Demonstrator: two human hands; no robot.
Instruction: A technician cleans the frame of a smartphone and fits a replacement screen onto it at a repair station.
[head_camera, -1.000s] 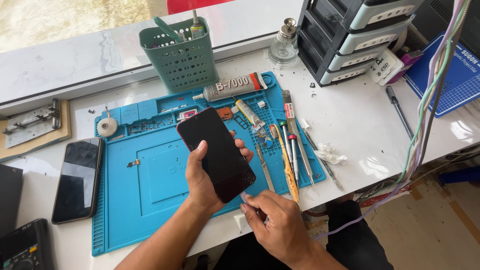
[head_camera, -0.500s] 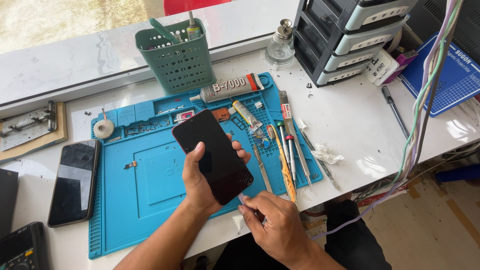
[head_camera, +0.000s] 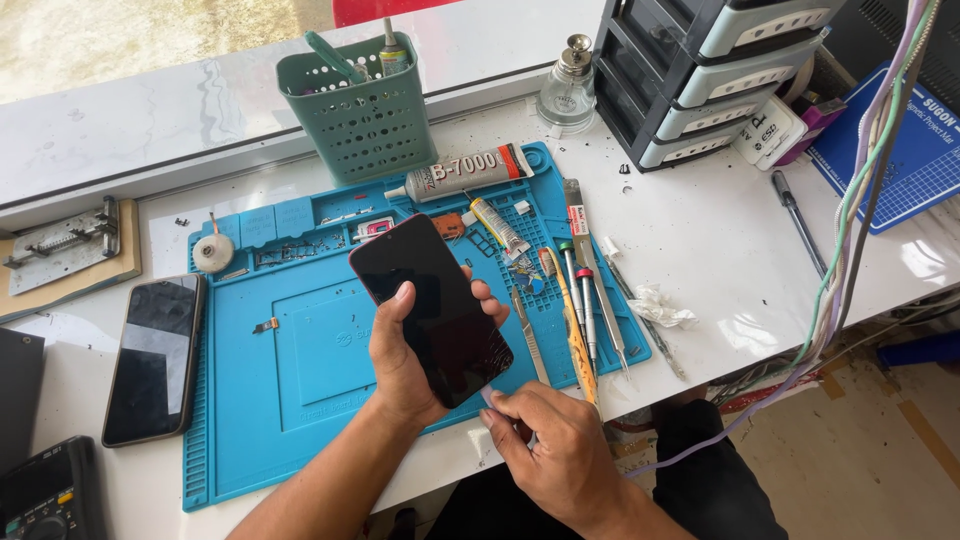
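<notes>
My left hand holds a black smartphone with a red edge, screen up, tilted above the blue work mat. The thumb lies along its left edge and the fingertips show at its right edge. My right hand is at the phone's lower corner, fingers pinched on a small thin pale piece that touches the phone's bottom edge; I cannot tell what it is.
Screwdrivers, tweezers and a blade lie on the mat's right side, a glue tube at its top. A green tool basket, glass bottle and drawer unit stand behind. A second phone lies left; cables hang right.
The view has shifted slightly. The phone stays in my left hand, and my right hand stays at its lower corner with little movement.
</notes>
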